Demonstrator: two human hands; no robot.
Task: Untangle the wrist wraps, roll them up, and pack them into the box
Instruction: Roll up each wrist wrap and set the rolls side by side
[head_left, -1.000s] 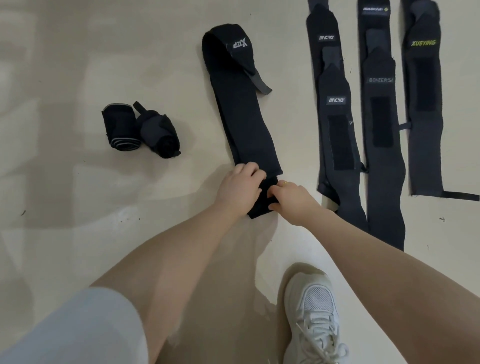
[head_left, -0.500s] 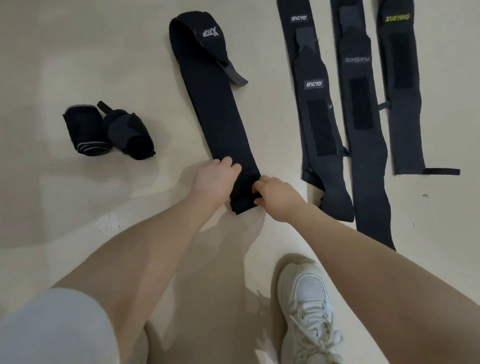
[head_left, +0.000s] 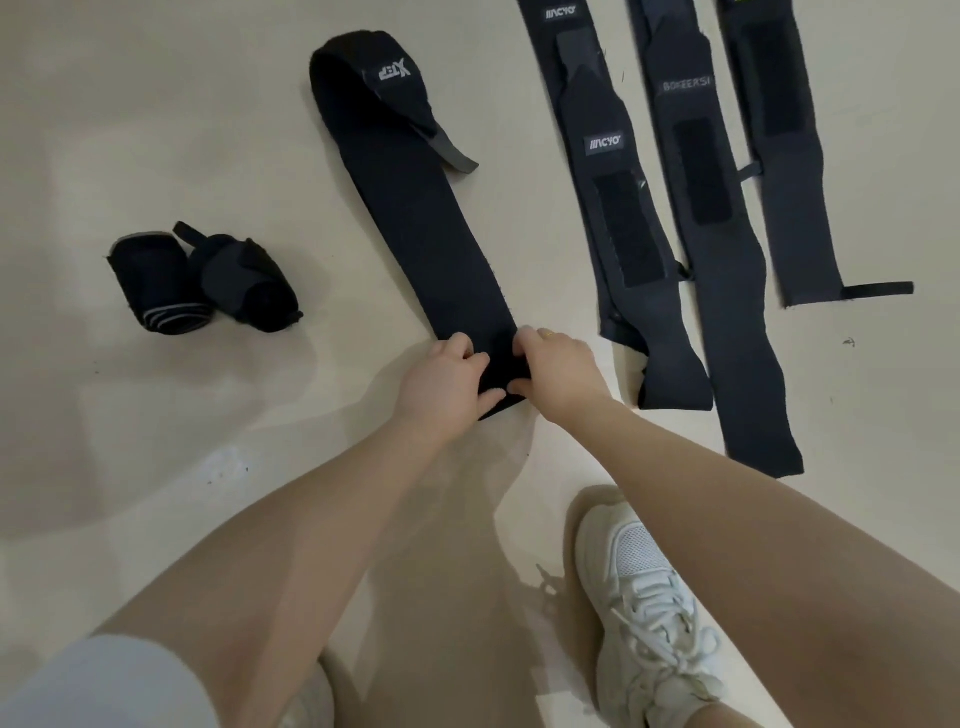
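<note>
Pale floor, wraps laid out for rolling.
Both hands, left (head_left: 448, 384) and right (head_left: 558, 366), pinch the near end of the centre wrap (head_left: 426, 208), starting its roll toward 12 o'clock; next, keep turns tight. Two rolls (head_left: 202, 283) at 9.

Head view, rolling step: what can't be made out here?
- The near end of the wrap being rolled: the left hand and right hand cover it, so roll size is unclear.
- Three flat wraps: far ends cut off by the top edge.
- The box: not in the frame.
- Logo on the rightmost wrap: cut off.
</note>
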